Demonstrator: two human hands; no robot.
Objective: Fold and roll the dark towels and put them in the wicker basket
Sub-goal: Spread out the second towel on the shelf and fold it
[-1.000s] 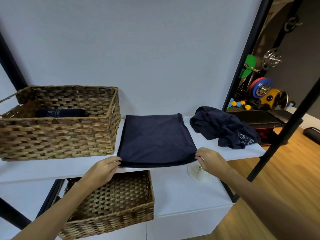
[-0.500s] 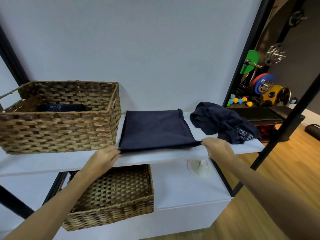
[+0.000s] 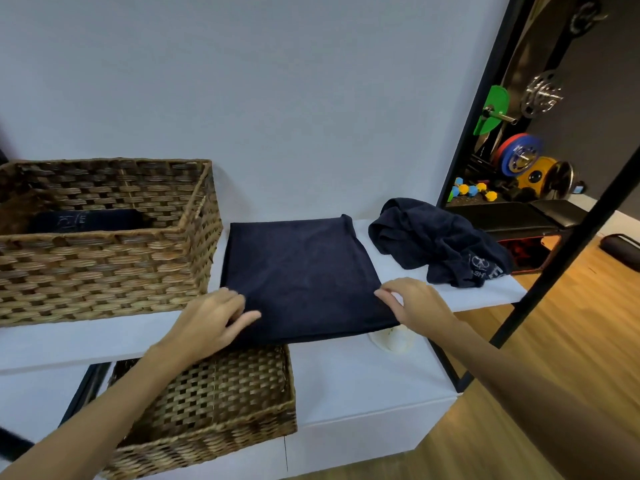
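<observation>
So the folded dark towel lies flat on the white shelf, right beside the big wicker basket, and both hands sit on its near edge. The left hand rests on the near left corner with fingers mostly straight, kind of pressing it down. The right hand is at the near right corner with fingers curled, and it looks like it's pinching the edge there, though the angle makes that hard to call for sure. One rolled towel is already inside the basket, and a crumpled towel waits on the right end of the shelf. My guess is the roll is about to start from the near edge. Main risk: that edge hangs slightly over the shelf lip, so an uneven start could drag the cloth off toward the lower basket. Also, if one hand rolls faster than the other, the roll goes cone-shaped and won't sit tidy next to the first one.
</observation>
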